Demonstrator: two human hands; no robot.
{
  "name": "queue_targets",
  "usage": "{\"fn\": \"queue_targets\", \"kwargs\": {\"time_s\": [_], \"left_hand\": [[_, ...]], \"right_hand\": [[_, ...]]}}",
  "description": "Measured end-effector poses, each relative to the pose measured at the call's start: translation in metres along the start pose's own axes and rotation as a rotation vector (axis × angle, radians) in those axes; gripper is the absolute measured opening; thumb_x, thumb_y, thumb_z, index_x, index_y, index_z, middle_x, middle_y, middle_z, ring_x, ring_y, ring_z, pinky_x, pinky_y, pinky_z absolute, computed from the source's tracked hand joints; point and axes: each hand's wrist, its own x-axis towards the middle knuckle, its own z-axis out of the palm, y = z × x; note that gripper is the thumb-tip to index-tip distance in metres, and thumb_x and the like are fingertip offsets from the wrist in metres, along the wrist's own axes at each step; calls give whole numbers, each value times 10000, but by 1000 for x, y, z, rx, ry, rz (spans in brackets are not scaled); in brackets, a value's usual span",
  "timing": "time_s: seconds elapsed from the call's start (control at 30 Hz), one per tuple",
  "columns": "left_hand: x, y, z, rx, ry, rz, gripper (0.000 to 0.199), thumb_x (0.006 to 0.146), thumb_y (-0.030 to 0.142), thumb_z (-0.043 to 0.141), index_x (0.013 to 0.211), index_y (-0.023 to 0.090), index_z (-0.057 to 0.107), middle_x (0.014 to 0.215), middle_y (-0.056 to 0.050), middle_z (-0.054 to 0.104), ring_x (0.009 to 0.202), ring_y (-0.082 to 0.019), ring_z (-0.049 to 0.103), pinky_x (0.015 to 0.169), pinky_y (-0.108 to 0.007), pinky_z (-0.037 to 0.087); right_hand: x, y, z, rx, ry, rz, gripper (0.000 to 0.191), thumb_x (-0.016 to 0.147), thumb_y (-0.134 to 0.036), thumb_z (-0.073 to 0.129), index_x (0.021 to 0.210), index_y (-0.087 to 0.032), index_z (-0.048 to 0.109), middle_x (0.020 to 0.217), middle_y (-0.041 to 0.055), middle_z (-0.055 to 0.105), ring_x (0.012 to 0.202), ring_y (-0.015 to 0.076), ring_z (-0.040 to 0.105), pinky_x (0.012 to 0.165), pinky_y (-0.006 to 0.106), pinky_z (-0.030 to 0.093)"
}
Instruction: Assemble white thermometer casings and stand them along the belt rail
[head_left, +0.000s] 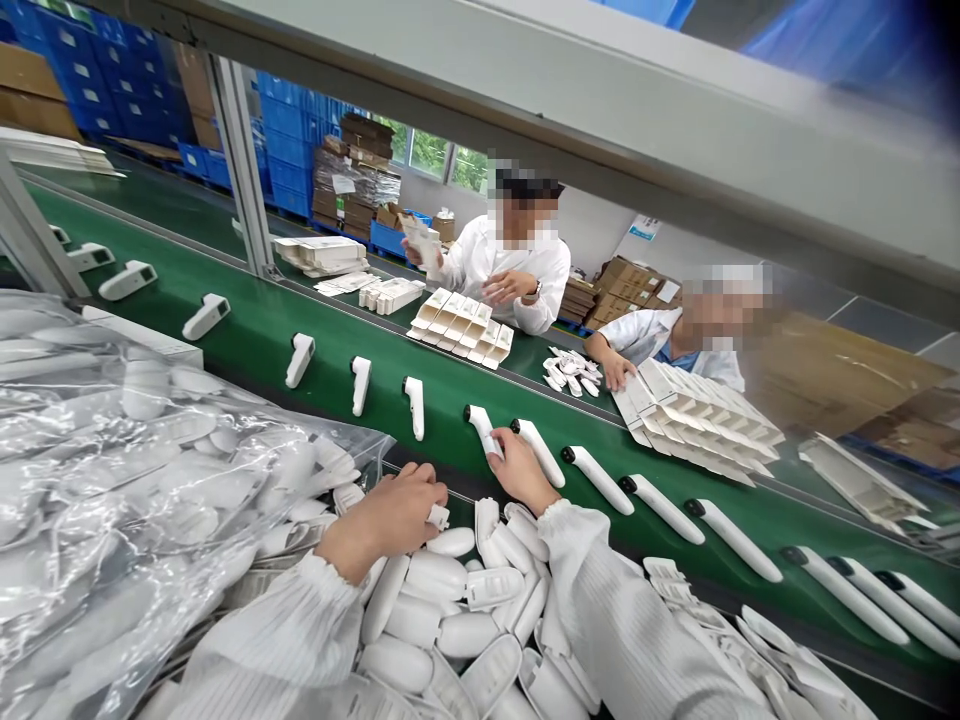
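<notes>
Over a heap of white plastic covers [435,577], my left hand [397,510] has its fingers curled round a small white piece [439,517]. My right hand [520,468] reaches onto the green belt, its thumb and fingers closed on the lower end of a white handheld device [478,425] with a dark tip. Just right of that hand lies another white device [541,455]. More such devices are spaced along the belt to the left and right.
A clear plastic bag of white parts [165,480] fills the left. A metal frame beam [525,110] crosses overhead. Across the green belt [247,350], two people handle white boxes [461,328] and folded cartons [690,420].
</notes>
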Motion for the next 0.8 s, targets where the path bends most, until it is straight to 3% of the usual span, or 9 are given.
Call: {"fn": "queue_targets", "kwargs": {"time_s": [0.07,0.17,0.23,0.37,0.47,0.53,0.6,0.7,0.8], "left_hand": [[1,-2,3,32,-3,17,166,628,71,620,731,200,640,910,-83,605,976,-328,554,886,-462,414],[6,-1,3,3,43,12,79,737,137,577,718,209,604,860,-66,607,891,-284,576,828,-392,417],[10,-1,2,-55,105,-13,53,799,215,550,798,227,602,813,-43,609,826,-255,582,779,-357,418],[19,0,6,-225,226,-73,197,854,326,472,1010,222,533,766,-15,622,762,-214,614,715,-313,462],[22,1,7,-310,213,-49,242,872,342,426,1054,192,483,894,-52,680,849,-200,665,740,-294,515],[21,4,6,-288,193,-31,261,908,336,375,1090,182,481,1018,-81,685,932,-195,669,790,-300,529],[16,7,2,-185,200,-47,318,927,303,357,1194,171,467,1153,-118,642,1042,-216,636,883,-353,516],[3,16,-3,70,179,-98,496,843,245,532,1321,142,449,1295,-195,528,1237,-360,488,982,-541,439],[-8,29,1,280,0,-79,520,705,259,735,1197,158,600,1191,-176,584,1196,-436,489,920,-598,466]], "right_hand": [[-1,2,5,-65,-8,8,436,891,-58,556,1324,-104,528,1124,159,627,1030,280,615,899,359,472],[0,4,8,-141,-12,30,427,918,-55,525,1343,-98,526,1095,176,634,1012,304,621,904,386,463],[1,5,5,-166,-6,46,384,937,-71,520,1319,-94,551,1067,177,640,999,308,622,908,395,460],[-4,-2,-6,-151,60,35,331,974,-230,582,1285,-117,593,1139,181,624,1129,331,554,979,444,426],[-18,-21,-8,261,41,-112,411,955,-364,622,1315,-171,578,1214,126,616,1119,272,573,964,393,467],[-23,-35,-2,625,-89,-199,388,925,-363,637,1274,-194,604,1106,74,671,974,218,639,864,331,525],[-20,-44,7,782,-189,-181,311,889,-319,653,1170,-185,653,957,40,700,835,191,662,753,289,548],[0,-46,18,567,-160,-61,252,889,-245,621,1125,-175,674,892,22,698,743,173,658,661,254,544],[22,-42,24,280,-107,-13,292,893,-200,634,1181,-182,677,1021,51,684,851,202,662,781,286,536]]}}
